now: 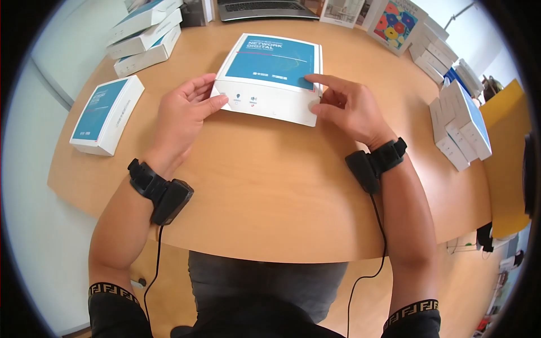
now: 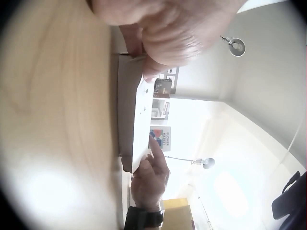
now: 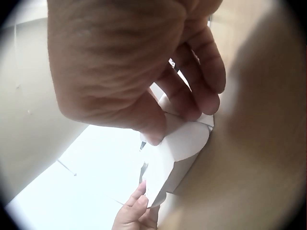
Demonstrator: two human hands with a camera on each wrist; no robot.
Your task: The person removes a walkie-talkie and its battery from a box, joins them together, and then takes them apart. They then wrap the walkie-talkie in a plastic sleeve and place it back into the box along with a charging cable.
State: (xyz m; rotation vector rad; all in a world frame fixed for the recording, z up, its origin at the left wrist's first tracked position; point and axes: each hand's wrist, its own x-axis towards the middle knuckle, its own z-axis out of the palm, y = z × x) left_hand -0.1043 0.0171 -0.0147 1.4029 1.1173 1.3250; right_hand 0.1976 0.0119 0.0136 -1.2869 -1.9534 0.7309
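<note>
A white cardboard box (image 1: pixel 270 65) with a blue printed top reading "NETWORK DIGITAL" lies on the table in front of me. Its white front flap (image 1: pixel 265 102) sticks out toward me with small printed icons. My left hand (image 1: pixel 189 107) holds the flap's left corner, thumb on top and fingers at the side. At the right corner my right hand (image 1: pixel 352 107) grips the box, index finger on the blue top and thumb by the flap's edge. In the right wrist view a rounded side tab (image 3: pixel 189 139) shows below the right thumb.
Similar boxes stand stacked at the back left (image 1: pixel 149 53) and at the right (image 1: pixel 462 127); a single box (image 1: pixel 104 115) lies to the left. At the back are a laptop (image 1: pixel 265 10) and a flower-print box (image 1: pixel 397 25). The table's front edge (image 1: pixel 270 261) curves before my lap.
</note>
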